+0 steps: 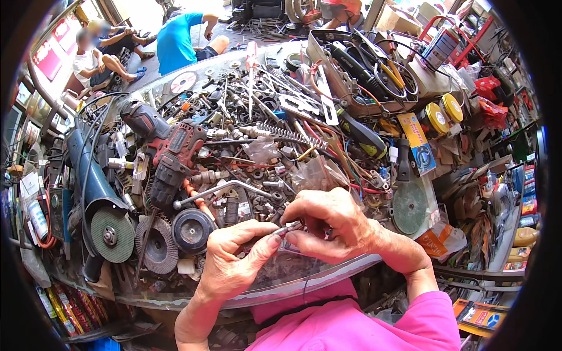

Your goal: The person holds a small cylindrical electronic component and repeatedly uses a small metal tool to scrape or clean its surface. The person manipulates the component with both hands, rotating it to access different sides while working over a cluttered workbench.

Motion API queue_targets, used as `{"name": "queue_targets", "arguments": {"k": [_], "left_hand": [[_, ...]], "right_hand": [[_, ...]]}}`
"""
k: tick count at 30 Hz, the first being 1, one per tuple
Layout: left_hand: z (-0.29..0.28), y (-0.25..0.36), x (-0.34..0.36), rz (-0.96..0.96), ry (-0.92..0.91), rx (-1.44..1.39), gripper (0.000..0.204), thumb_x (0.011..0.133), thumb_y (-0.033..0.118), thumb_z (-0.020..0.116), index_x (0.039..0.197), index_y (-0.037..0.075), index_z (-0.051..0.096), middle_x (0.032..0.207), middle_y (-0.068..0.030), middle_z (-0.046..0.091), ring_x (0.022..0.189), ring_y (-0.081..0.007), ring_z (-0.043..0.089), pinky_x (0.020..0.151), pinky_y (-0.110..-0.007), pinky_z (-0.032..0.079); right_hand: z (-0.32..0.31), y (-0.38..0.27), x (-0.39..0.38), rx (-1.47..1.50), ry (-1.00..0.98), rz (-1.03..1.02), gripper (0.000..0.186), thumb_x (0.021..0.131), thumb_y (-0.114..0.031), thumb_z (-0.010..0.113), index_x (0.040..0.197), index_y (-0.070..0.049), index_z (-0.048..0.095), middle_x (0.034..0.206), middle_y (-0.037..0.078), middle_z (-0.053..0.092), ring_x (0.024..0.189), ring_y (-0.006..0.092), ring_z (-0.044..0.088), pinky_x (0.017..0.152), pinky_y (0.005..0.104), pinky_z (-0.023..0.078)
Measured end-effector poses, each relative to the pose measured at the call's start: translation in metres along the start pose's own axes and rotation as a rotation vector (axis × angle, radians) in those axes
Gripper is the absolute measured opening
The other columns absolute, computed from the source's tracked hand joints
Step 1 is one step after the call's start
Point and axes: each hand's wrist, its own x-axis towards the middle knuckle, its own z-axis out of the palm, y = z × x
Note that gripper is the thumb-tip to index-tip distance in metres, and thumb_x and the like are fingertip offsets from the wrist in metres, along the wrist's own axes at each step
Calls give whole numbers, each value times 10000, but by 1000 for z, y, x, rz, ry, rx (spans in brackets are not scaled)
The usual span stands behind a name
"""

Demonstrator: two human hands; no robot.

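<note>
Grinder point(93, 167) & drill point(174, 152) are lying L of L hand point(234, 257), which is pinching small metal pc point(286, 229); R hand point(333, 225) is holding its other end over worktop point(266, 286). Green disc point(410, 206) is lying R of hands.

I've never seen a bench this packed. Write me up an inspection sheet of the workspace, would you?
Surface: worktop, mostly buried under loose metal bits; its curved front edge shows.
Job's things: small metal part, held up over the near edge; its exact kind is too small to tell.
Clutter: red-and-black drill, angle grinder with a green disc, long coil spring.
Hands: left hand and right hand both pinch the part between their fingers.
Cables: orange-red cord loops at far left; where it leads, I cannot tell.
Surroundings: person in a blue top beyond the worktop; crammed shelves at right.
</note>
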Motion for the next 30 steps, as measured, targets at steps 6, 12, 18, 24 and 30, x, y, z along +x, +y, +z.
{"name": "queue_targets", "arguments": {"k": [6,12,18,24,30], "left_hand": [[0,-1,0,25,-45,43,149,871,40,684,999,-35,695,759,-25,633,669,-52,542,577,-200,417],[0,-5,0,70,-51,54,158,873,58,689,1002,-33,695,749,-33,646,632,-49,543,546,-194,407],[2,-2,1,7,-25,32,152,873,49,689,991,-46,690,757,-24,640,669,-56,557,585,-201,433],[2,-7,-1,20,51,-58,191,889,126,697,1014,-17,699,729,-36,670,566,-38,553,469,-175,395],[1,-4,-1,0,-2,40,170,887,91,691,1001,-35,689,809,-22,667,720,-58,584,630,-204,468]], "right_hand": [[2,13,-6,-116,-18,-59,254,826,-244,756,759,-34,629,573,46,510,448,195,516,429,312,381],[2,1,0,-46,55,-56,264,841,-251,723,733,-44,599,575,76,512,473,254,536,445,359,401],[3,8,-4,-56,77,-26,297,931,-232,623,708,-37,594,562,103,497,474,281,519,443,376,386],[1,-1,-1,99,78,127,170,887,-173,659,949,-16,639,682,62,592,529,118,531,481,293,424],[7,13,-3,-50,58,-2,259,905,-197,667,733,-20,586,582,132,515,487,279,518,460,383,377]]}}
